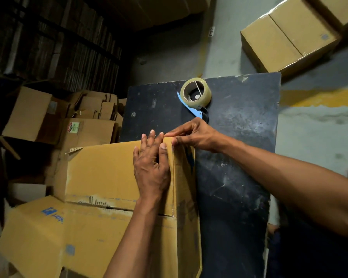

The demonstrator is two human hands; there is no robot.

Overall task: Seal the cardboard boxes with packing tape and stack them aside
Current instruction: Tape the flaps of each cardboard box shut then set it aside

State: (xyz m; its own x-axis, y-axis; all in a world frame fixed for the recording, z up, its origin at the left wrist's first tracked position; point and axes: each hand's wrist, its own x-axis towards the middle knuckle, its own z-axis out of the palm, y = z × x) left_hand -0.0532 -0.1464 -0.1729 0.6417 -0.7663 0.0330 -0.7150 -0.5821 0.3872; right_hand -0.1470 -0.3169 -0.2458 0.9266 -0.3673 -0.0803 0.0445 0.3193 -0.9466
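The cardboard box [117,177] stands on the near left part of the dark tabletop [239,157], its top flaps folded shut along a centre seam. The left hand [152,167] lies flat on the flap beside that seam, its fingers [149,141] straight and pressing down, gripping nothing. The right hand [191,136] works at the far end of the seam with fingertips drawn together in a pinch, likely on a tape end, though clear tape is too faint to confirm. The tape dispenser [196,97] rests on the tabletop just beyond the hands, nobody touching it.

The box looks light and fairly stiff, but the flaps will give if pressed mid-panel. It seems best held near the edges and corners, and lifted from both sides underneath when stacked. The tape itself is thin, sticky and prone to wrinkling.
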